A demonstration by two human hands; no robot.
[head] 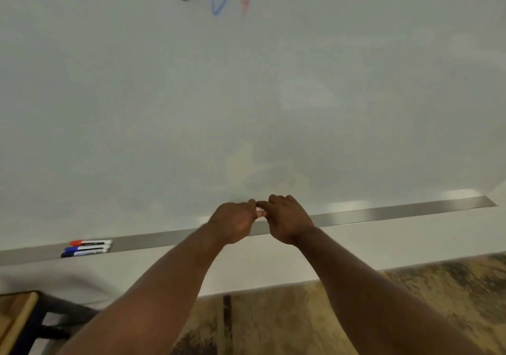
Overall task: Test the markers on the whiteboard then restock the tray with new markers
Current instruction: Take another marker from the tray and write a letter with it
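Presently: left hand (pixel 235 222) and right hand (pixel 287 219) pinched together on a small marker (pixel 258 212), mostly hidden; cap possibly unseated; risk: slipping past tray (pixel 410 212).

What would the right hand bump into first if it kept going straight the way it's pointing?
Most likely the left hand: the right hand points leftward and their fingertips already meet around a small pinkish object. Past that lies the whiteboard, though depth is hard to judge.

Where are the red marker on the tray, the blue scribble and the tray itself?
red marker (pixel 91 242): head view, middle of barrel.
blue scribble (pixel 221 5): head view, lower loop.
tray (pixel 397 213): head view, bare metal strip.
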